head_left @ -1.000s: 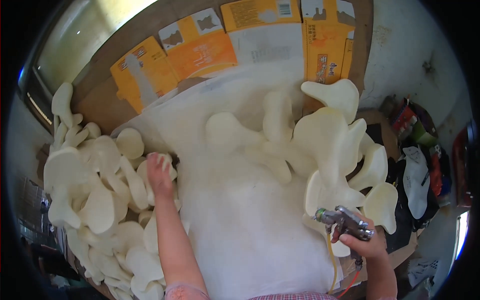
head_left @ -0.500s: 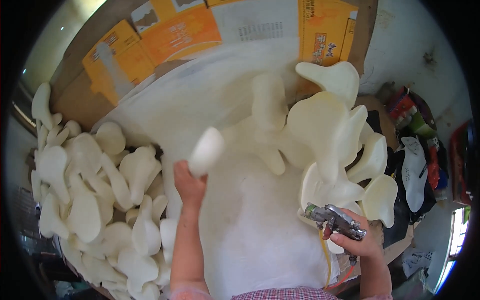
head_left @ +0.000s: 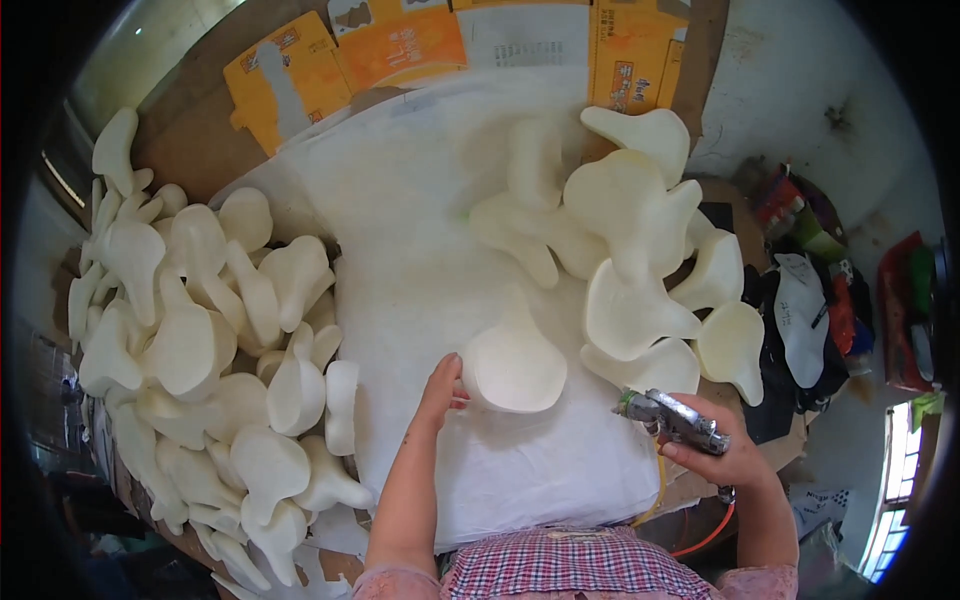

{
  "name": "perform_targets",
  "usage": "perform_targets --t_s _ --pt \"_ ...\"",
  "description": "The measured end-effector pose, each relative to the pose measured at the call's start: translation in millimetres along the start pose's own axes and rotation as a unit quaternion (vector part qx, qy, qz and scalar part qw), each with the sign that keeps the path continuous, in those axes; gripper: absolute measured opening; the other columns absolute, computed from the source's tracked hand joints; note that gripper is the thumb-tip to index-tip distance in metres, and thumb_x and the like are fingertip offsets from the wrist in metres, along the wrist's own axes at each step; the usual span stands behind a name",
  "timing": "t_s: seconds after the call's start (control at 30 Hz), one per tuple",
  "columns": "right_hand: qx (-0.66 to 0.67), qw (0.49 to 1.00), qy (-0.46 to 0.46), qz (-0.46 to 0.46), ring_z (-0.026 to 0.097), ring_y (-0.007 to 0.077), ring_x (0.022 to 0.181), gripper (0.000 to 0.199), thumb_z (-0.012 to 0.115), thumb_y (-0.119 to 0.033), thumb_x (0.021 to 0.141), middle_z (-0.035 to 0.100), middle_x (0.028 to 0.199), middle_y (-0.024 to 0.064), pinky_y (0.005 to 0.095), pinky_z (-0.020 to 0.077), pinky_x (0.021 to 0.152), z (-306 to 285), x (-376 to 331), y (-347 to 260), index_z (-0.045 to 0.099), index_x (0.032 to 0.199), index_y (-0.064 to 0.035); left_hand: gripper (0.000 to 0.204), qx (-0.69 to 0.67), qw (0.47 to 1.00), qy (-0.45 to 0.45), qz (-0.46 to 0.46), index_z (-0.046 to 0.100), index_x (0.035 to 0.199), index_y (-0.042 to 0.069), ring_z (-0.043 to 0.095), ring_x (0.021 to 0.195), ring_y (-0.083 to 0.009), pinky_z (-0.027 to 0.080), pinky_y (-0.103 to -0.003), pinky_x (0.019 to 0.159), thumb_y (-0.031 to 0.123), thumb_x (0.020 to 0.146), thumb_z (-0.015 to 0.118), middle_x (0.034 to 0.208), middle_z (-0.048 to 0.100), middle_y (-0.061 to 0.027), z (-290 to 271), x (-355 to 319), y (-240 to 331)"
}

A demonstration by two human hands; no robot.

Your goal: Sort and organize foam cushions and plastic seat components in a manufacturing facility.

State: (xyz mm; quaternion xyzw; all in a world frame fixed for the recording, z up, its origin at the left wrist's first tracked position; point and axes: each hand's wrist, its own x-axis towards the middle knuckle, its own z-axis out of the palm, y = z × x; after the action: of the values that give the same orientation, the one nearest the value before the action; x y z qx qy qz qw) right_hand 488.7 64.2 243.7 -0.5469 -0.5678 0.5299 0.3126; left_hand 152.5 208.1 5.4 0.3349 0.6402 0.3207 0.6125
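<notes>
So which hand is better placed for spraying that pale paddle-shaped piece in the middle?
Probably the right hand: it grips the spray gun, whose nozzle points left, roughly toward the pale paddle-shaped piece. The left hand holds no gun, though it's beside the piece's left edge.

Spray gun (head_left: 676,421): metal, glossy in spots. Cream paddle-shaped piece (head_left: 515,370): smooth, matt, foam-like. White sheet (head_left: 400,270): matt, slightly wrinkled; paper or cloth unclear. Yellow-orange cartons (head_left: 405,50): printed cardboard. Checked garment (head_left: 560,570): cloth.
</notes>
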Motion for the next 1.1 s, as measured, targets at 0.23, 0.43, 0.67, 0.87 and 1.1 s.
perform_targets --t_s 0.23,0.43,0.67,0.87,1.1 --pt "0.038 0.997 0.071 -0.016 0.055 0.0083 0.079 0.047 0.068 -0.007 0.076 0.06 0.092 0.0043 0.0226 0.0456 0.072 -9.9 -35.4 -19.7 0.049 0.119 0.0011 0.044 0.124 0.986 0.039 0.108 0.055 0.116 0.001 0.058 0.099 -0.0247 0.045 -0.033 0.083 0.029 0.083 0.057 0.114 0.058 -0.015 1.6 30.8 -23.3" --pt "-0.049 0.997 -0.05 0.016 0.056 0.0089 0.082 0.047 0.067 -0.004 0.074 0.062 0.09 0.0037 0.0235 0.0454 0.073 -10.0 -46.1 -21.5 0.052 0.118 0.0005 0.036 0.193 0.972 0.052 0.121 0.058 0.111 0.001 0.06 0.09 -0.0235 0.046 -0.033 0.08 0.018 0.08 0.058 0.099 0.064 -0.0129 -21.3 25.3 -35.2" --pt "0.093 0.993 0.06 -0.044 0.055 0.0087 0.079 0.047 0.066 -0.005 0.075 0.059 0.089 0.0059 0.0235 0.0445 0.07 -27.6 -10.5 -11.2 0.049 0.119 0.0037 0.036 -0.27 0.916 0.235 0.184 0.051 0.112 0.004 0.06 0.084 -0.0245 0.054 -0.035 0.074 0.028 0.086 0.052 0.099 0.058 -0.0104 -111.3 -21.9 66.9" --pt "0.079 0.995 0.059 -0.01 0.056 0.0106 0.085 0.048 0.067 -0.012 0.079 0.061 0.094 0.005 0.025 0.0455 0.077 -32.1 16.7 34.7 0.05 0.122 -0.0028 0.057 -0.489 0.814 0.144 0.277 0.036 0.129 0.004 0.048 0.107 -0.0311 0.044 -0.043 0.093 0.04 0.088 0.052 0.125 0.042 -0.0135 -118.4 66.0 130.6" --pt "0.073 0.997 0.027 -0.03 0.057 0.0132 0.075 0.048 0.063 -0.021 0.082 0.061 0.086 0.0063 0.0274 0.0463 0.071 -34.5 58.1 65.4 0.046 0.124 -0.005 0.063 -0.197 0.978 0.067 -0.026 0.025 0.136 0.009 0.049 0.104 -0.0329 0.052 -0.045 0.076 0.022 0.085 0.059 0.128 0.039 -0.0164 65.2 207.1 146.5"
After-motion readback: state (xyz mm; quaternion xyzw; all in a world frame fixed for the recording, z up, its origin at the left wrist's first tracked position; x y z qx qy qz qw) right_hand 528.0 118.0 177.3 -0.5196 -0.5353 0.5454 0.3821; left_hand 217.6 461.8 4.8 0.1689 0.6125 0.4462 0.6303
